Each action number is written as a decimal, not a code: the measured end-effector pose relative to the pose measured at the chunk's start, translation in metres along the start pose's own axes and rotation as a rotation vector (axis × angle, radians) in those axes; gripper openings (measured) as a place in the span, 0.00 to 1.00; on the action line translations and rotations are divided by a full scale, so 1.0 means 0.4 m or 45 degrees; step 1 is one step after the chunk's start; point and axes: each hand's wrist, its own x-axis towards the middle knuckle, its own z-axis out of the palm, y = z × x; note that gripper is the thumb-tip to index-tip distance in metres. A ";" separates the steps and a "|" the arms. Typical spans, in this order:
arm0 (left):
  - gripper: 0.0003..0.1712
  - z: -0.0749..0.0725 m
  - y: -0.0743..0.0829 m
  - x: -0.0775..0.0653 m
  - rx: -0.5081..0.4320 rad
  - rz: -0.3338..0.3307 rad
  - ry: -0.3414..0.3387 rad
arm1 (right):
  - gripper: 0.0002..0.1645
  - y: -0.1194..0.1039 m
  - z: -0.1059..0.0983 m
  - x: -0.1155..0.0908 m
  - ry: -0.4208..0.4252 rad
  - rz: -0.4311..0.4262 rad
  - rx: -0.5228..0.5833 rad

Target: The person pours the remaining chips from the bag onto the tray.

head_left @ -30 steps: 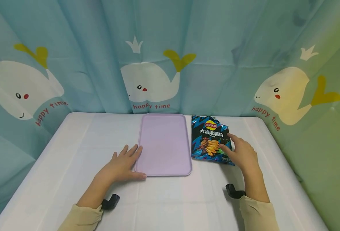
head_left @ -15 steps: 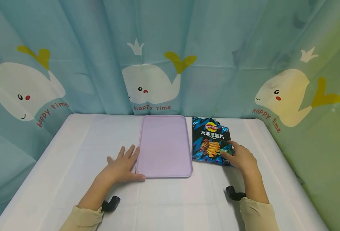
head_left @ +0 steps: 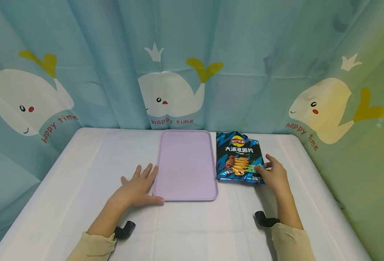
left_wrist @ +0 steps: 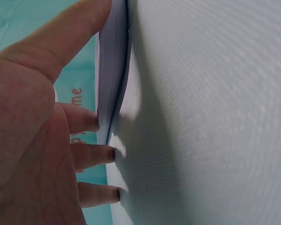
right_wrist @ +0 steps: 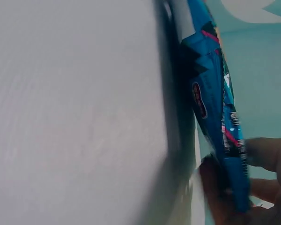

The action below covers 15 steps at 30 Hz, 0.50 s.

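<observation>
I see the chip bag (head_left: 239,157) near the back edge of the table (head_left: 185,232), toward the right corner; the right hand (head_left: 275,177) pinches only its right side, so the shiny film could, I think, slip away. The left hand (head_left: 133,191), fingers spread, touches the left edge of the tray (head_left: 186,165); pushing too strongly might drive this against the bag.

Head view bright; wrist views dimmer, packet (right_wrist: 215,101) seemingly slightly blurred.
</observation>
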 end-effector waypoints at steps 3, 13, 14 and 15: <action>0.71 -0.001 0.001 0.000 0.001 0.000 -0.001 | 0.39 -0.003 -0.002 0.003 0.032 0.042 0.230; 0.71 -0.002 -0.001 0.000 -0.002 0.009 -0.007 | 0.36 -0.012 0.001 0.004 0.096 0.054 0.526; 0.71 -0.002 0.000 -0.001 -0.004 0.009 -0.007 | 0.36 -0.013 0.002 0.004 0.104 0.039 0.537; 0.71 -0.003 0.000 -0.001 -0.009 0.009 -0.006 | 0.35 -0.014 0.002 0.004 0.117 0.031 0.544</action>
